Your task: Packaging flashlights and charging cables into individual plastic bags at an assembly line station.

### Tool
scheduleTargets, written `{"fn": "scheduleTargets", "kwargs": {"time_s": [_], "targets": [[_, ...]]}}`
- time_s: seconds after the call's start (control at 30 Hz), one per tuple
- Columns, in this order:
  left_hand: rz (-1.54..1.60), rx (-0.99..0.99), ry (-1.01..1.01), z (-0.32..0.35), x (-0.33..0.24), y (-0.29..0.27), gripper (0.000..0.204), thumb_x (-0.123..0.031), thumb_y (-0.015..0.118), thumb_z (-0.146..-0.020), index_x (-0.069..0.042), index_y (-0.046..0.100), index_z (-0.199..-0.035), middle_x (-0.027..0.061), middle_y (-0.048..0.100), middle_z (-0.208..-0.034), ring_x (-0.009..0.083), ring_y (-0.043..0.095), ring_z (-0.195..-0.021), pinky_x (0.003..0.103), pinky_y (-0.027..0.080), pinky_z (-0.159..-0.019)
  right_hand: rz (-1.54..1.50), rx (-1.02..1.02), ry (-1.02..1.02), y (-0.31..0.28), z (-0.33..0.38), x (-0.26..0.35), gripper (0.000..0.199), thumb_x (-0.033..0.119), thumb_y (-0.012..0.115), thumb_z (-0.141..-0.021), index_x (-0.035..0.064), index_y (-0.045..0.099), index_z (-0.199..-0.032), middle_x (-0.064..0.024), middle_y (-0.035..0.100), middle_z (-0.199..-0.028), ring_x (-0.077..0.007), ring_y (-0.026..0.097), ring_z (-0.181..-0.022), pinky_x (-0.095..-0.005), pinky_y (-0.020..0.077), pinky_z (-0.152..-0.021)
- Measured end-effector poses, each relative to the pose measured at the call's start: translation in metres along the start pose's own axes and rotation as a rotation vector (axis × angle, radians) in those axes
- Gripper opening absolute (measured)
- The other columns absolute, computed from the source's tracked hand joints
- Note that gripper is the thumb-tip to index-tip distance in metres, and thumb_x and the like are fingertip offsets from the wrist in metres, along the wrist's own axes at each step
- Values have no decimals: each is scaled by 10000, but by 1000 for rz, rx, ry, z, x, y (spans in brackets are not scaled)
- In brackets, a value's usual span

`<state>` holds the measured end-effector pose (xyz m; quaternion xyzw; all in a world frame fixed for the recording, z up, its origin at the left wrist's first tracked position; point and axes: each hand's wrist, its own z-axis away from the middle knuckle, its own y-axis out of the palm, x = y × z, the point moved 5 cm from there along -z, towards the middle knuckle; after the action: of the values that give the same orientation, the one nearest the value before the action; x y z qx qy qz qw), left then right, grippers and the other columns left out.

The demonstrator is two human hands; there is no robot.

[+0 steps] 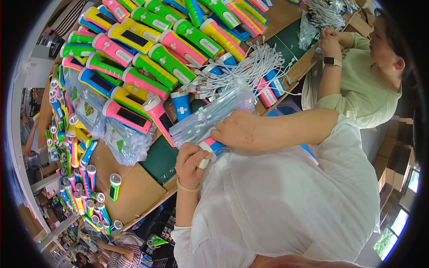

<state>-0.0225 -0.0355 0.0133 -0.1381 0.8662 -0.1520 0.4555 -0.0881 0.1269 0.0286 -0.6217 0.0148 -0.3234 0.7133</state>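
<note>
A flashlight with a pink and blue body and a white end is held close to my chest, at the table's near edge. The fingers of my left hand pinch its white end. My right hand is curled over the body from the other side, its fingertips partly hidden. Just beyond lies a stack of clear plastic bags, near my right hand. Left of the bags, a pink flashlight and a blue one rest on the table. Bundled white charging cables lie behind the bags.
Many coloured flashlights cover the far table, with more standing at the left. Filled clear bags lie left of the pile. To the right sits a co-worker, hands together near more cables. Cartons are stacked at far right.
</note>
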Motion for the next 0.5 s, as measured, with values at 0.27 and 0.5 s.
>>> {"fn": "scheduleTargets", "kwargs": {"time_s": [0.27, 0.5], "targets": [[-74, -18, 11, -12, 8, -10, 168, -39, 771, -787, -39, 651, -905, 95, 570, -845, 257, 560, -742, 347, 459, -643, -388, -309, -81, -29, 30, -27, 226, 134, 684, -845, 66, 664, -1060, -91, 639, -1035, -314, 680, -939, -429, 548, -771], [-18, -62, -72, 3, 17, -12, 214, -21, 758, -800, -29, 612, -956, 111, 605, -886, 272, 580, -791, 355, 486, -713, -12, -548, 401, -28, 87, -126, 206, 93, 751, -804, 81, 677, -996, -68, 632, -981, -305, 669, -848, -395, 546, -726]]}}
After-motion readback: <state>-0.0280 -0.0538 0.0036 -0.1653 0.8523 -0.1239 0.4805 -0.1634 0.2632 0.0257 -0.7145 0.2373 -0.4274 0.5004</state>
